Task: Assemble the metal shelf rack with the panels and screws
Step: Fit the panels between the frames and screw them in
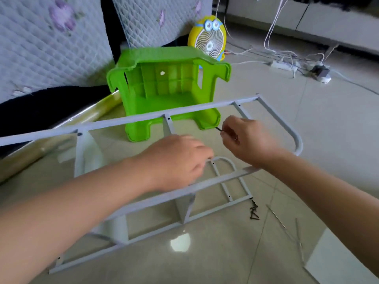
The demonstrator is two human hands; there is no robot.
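Right hand (244,136) pinches a screw (219,129) mid-frame, seemingly hole-bound; left hand (178,160) curls over the rack frame (131,121), likely steadying it.

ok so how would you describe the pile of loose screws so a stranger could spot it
Start at the green stool, then come down past the grey rack to the ladder-like frame flat on the tiles. The screws lie at its near right corner: a small black heap, unlike the pale thin rods to their right.
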